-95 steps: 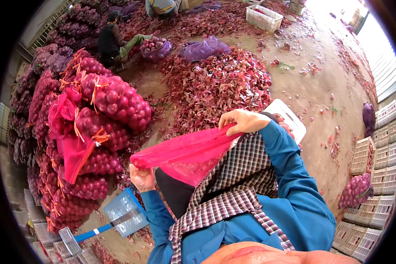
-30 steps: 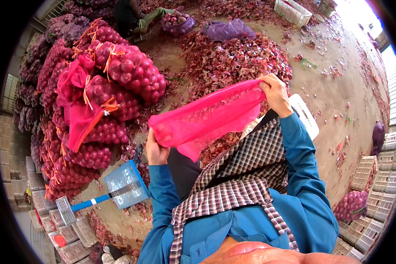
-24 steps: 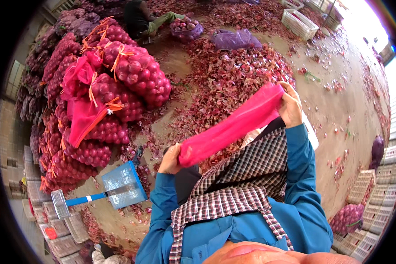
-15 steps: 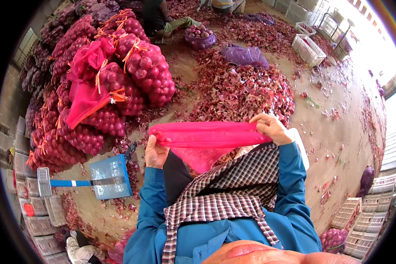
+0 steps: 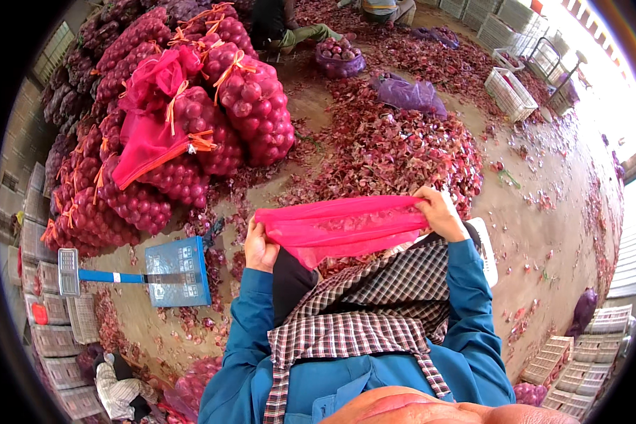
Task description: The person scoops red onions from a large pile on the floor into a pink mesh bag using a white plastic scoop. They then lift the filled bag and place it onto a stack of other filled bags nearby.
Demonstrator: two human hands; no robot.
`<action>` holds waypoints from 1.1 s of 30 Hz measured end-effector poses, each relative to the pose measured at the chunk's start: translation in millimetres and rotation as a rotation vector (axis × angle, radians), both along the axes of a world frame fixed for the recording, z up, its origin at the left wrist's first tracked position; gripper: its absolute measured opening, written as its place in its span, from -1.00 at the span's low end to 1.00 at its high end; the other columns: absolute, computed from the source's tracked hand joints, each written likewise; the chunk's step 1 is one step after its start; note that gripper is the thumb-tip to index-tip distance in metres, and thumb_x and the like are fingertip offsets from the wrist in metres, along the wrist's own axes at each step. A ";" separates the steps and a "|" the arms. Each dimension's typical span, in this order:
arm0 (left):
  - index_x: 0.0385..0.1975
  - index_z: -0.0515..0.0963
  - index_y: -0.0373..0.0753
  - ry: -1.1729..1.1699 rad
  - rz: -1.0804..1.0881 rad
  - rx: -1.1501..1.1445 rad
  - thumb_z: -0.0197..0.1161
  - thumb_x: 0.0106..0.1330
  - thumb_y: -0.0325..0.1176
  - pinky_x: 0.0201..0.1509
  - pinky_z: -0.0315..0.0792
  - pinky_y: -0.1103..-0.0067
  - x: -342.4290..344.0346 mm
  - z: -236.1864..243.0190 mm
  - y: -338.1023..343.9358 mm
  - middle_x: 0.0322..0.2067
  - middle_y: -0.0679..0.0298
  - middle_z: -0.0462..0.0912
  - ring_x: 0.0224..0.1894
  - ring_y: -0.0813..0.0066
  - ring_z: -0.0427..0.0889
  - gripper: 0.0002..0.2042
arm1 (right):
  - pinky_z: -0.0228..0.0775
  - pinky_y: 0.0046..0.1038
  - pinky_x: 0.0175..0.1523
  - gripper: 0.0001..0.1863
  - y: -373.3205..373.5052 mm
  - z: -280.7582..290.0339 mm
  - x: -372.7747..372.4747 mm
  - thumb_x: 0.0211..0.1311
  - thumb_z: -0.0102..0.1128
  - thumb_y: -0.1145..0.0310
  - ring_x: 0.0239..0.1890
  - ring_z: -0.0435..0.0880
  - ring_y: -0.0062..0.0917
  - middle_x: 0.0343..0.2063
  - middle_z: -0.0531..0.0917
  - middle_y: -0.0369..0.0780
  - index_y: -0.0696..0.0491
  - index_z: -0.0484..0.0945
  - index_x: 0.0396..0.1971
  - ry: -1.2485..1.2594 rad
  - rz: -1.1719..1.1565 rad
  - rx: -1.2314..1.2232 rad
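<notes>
While hands [image 5: 260,249] [image 5: 442,215] grip, mesh [image 5: 346,225] hangs between.

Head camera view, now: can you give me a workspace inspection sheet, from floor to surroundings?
Surface: brown floor, strewn with papery red-purple onion skins, heaped ahead.
Working item: thin bright-pink mesh bag, held spread.
Clutter: blue flat-platform scale, left.
Hands: bare left hand and bare right hand each grip one end of the bag.
Cables: nothing seen.
Surroundings: tied pink mesh sacks of round red onions, left; pale slatted plastic crates, right.

Mesh bag [image 5: 343,226] before peel heap [image 5: 403,152], sacks [image 5: 256,109] left
</notes>
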State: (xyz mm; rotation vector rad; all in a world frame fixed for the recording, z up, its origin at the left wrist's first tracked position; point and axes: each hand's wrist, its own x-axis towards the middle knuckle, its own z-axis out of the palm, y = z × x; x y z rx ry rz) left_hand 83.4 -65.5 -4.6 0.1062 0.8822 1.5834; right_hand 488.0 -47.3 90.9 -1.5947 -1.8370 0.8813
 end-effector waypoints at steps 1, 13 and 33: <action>-0.03 0.41 -0.20 0.041 -0.147 0.086 -0.05 0.39 -0.49 -0.30 0.48 0.59 -8.0 0.9 1.0 -0.23 0.30 0.59 -0.29 0.45 0.57 -0.79 | 0.40 -0.45 -0.30 -0.85 1.2 2.5 3.8 0.22 0.09 0.46 -0.41 0.60 -0.52 -0.50 0.63 -0.16 0.17 0.54 -0.24 0.057 -0.008 0.013; -0.19 0.51 -0.24 0.040 -0.416 0.322 0.13 0.32 -0.09 -0.30 0.53 0.38 -13.7 11.2 -10.6 -0.31 0.23 0.61 -0.33 0.41 0.59 -0.69 | 0.46 -0.62 -0.36 -0.77 33.9 10.8 38.3 0.18 0.12 0.50 -0.48 0.54 -0.73 -0.33 0.64 -0.33 0.08 0.58 -0.15 1.165 -0.228 -0.344; -0.06 0.39 -0.17 0.304 -0.328 0.170 0.14 0.34 -0.42 -0.24 0.49 0.61 -2.0 -69.0 89.7 -0.18 0.26 0.59 -0.22 0.47 0.58 -0.79 | 0.46 -0.25 -0.12 -0.81 51.0 -35.9 68.4 0.04 0.13 0.44 -0.28 0.62 -0.18 -0.40 0.63 -0.05 0.08 0.69 -0.36 -0.214 -0.198 0.365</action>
